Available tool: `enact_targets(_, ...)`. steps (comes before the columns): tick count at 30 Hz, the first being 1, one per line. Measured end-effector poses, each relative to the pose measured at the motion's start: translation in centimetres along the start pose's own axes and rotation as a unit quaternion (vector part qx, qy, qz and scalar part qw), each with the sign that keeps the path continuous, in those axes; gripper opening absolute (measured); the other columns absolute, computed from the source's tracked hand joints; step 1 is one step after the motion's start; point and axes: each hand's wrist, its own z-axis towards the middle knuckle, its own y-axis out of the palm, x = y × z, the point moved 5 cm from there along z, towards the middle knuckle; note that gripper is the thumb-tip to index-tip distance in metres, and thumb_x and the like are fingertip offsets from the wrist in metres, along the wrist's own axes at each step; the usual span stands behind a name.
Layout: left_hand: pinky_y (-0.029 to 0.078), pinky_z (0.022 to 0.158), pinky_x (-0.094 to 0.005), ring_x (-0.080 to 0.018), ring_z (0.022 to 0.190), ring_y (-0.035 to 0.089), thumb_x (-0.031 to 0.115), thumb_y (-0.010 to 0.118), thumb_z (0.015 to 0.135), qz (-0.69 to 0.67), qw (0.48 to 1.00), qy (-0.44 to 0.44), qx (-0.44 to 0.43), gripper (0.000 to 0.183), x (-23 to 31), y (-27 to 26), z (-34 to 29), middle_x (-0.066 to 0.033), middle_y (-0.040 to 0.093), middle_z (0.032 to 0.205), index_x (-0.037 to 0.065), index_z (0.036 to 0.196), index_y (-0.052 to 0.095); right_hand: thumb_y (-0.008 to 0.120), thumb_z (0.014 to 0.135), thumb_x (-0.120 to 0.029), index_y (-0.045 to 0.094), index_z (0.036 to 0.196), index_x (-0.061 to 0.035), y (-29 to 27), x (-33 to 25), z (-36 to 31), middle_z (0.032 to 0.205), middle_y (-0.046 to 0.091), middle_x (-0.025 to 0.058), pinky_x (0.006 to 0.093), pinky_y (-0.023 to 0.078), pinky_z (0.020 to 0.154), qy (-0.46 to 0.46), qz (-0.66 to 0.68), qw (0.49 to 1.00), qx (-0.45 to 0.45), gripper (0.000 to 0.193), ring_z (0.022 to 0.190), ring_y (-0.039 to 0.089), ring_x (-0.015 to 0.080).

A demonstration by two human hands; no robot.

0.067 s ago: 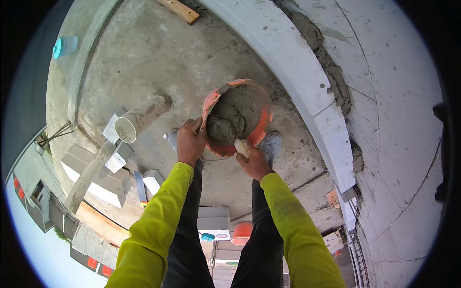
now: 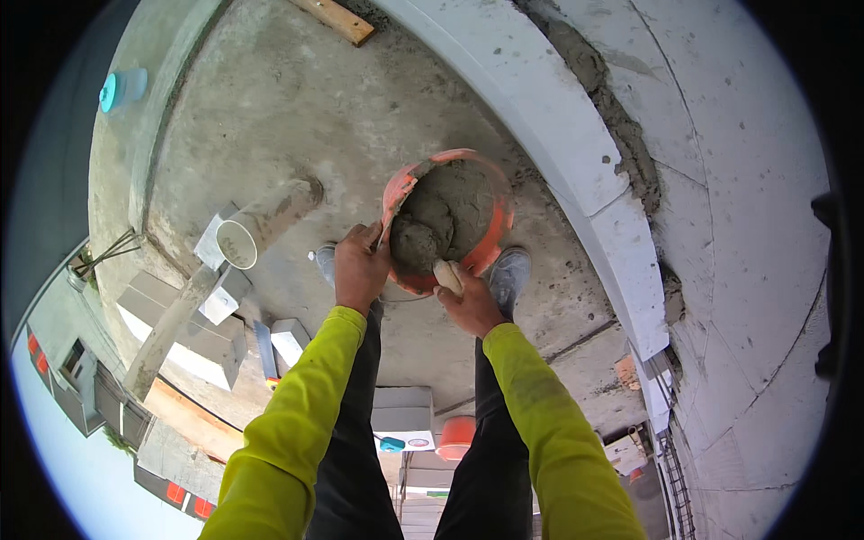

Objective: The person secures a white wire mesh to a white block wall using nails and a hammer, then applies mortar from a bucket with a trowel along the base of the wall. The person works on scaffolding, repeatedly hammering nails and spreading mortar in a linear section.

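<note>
Bucket: the orange bucket [image 2: 447,219] of grey mortar [image 2: 441,216] is sitting on the concrete floor [image 2: 297,117], between the person's shoes.
Left hand: the left hand [image 2: 360,267] is closing around the rim.
Right hand: the right hand [image 2: 470,301] is wrapping a pale tool handle [image 2: 447,275] at the near edge.
Change: both hands are sitting almost exactly as a moment earlier; the bucket is looking slightly more upright, so the scooping is carrying on.
</note>
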Motion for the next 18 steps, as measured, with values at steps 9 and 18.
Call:
enact_targets(9,0.049,0.069,-0.041,-0.0358,0.073,0.062,0.007,0.065,0.085,0.028,0.999,0.034,0.015,0.025,-1.1,-0.1,1.1,-0.0198,0.063,0.083,0.005,0.109,0.07,0.064,0.093,-0.009,0.039,0.15,-0.0027,1.1,-0.8,-3.7,0.078,0.056,0.0016,0.029,0.046,0.05,0.152,0.332,0.924,-0.114,0.062,0.057,0.053,0.0094)
enact_targets(18,0.052,0.085,-0.0364,-0.0296,0.098,0.069,0.007,0.061,0.081,-0.086,0.989,-0.108,-0.046,0.043,-9.8,-0.9,2.7,-0.0198,0.071,0.11,0.001,0.123,0.065,0.066,0.091,-0.004,0.042,0.147,0.0008,-11.7,-9.8,-6.0,0.085,0.059,0.0029,0.0286,0.049,0.056,0.049,0.258,0.965,-0.018,0.062,0.064,0.056,0.0092)
